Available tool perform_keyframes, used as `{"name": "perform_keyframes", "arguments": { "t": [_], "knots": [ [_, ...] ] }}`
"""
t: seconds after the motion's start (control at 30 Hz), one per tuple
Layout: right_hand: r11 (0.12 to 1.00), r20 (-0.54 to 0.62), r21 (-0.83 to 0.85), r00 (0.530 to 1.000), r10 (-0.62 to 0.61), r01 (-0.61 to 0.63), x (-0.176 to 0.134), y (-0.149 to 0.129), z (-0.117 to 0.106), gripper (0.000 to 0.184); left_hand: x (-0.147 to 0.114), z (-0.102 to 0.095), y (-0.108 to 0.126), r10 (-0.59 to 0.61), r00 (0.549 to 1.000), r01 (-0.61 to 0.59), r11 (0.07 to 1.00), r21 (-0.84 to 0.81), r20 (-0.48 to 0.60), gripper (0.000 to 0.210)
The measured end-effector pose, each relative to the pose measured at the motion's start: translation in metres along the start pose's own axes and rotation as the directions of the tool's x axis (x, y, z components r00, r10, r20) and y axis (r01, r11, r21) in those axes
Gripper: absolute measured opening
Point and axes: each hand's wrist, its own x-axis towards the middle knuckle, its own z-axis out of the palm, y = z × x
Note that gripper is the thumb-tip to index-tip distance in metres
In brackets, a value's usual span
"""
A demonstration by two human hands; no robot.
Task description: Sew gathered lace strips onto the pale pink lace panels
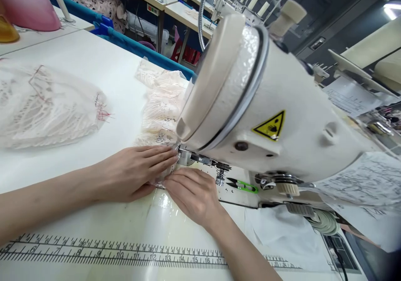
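Observation:
White lace fabric (163, 110) runs under the head of a sewing machine (232, 93), with its gathered length lying behind the needle area. My left hand (134, 172) lies flat on the lace just left of the presser foot, its fingers stretched out and close together. Close in front of the foot, my right hand (194, 193) has its fingers bent and pressed together on the near edge of the lace. Its fingertips are partly hidden, and so is the needle. Green-handled thread snips (242, 186) lie on the machine bed, right of my right hand.
Another lace piece (53, 105) with red threads lies on the table at left. A printed ruler (125, 254) crosses the front edge. White cloth (288, 235) lies at right, below the machine arm. A blue fabric trough (147, 55) borders the far edge; other workstations stand beyond.

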Motion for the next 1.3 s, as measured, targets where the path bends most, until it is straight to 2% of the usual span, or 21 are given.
{"name": "perform_keyframes", "arguments": {
  "t": [0.17,0.27,0.37,0.57,0.67,0.77,0.87,0.97,1.13,1.3],
  "knots": [
    [1.000,-0.012,-0.026,1.000,-0.012,0.012,0.000,0.001,0.001,0.022,-0.003,0.002,0.002,-0.045,0.999,0.045,0.999,0.021,-0.012,0.055],
    [0.998,-0.036,-0.059,0.999,-0.033,0.031,-0.002,0.001,0.002,0.022,-0.001,0.000,0.001,-0.005,1.000,0.005,0.999,0.034,0.010,0.055],
    [0.996,-0.012,-0.085,0.999,-0.036,0.035,-0.005,0.001,0.002,0.021,0.001,-0.003,-0.003,0.024,0.999,-0.026,0.999,0.039,0.037,0.055],
    [0.995,0.013,-0.083,0.998,-0.056,0.057,-0.008,0.001,0.002,0.020,0.002,-0.006,-0.007,0.047,0.999,-0.047,0.998,0.037,0.015,0.056],
    [0.993,0.036,-0.102,0.998,-0.058,0.062,-0.009,0.002,0.003,0.020,0.002,-0.005,-0.005,0.015,1.000,-0.016,1.000,0.025,0.023,0.056],
    [0.992,0.051,-0.113,0.997,-0.050,0.056,-0.010,0.003,0.004,0.020,0.003,-0.002,-0.001,-0.031,0.999,0.031,0.999,0.029,-0.019,0.054],
    [0.990,0.018,-0.129,0.998,-0.052,0.054,-0.009,0.003,0.004,0.020,0.004,0.000,0.001,-0.025,0.998,0.028,0.998,0.051,-0.056,0.052],
    [0.987,-0.017,-0.156,0.999,-0.036,0.033,-0.009,0.003,0.003,0.021,0.004,0.000,0.001,-0.019,0.999,0.021,0.998,0.067,-0.037,0.052],
    [0.977,0.089,-0.212,0.996,0.000,0.019,-0.013,0.005,0.002,0.024,0.004,0.004,0.004,-0.058,0.997,0.061,0.996,0.059,-0.043,0.051],
    [0.972,0.082,-0.234,0.996,0.022,-0.002,-0.014,0.007,0.002,0.027,0.005,0.004,0.004,-0.034,0.998,0.039,0.994,0.098,-0.051,0.049]
  ]
}}
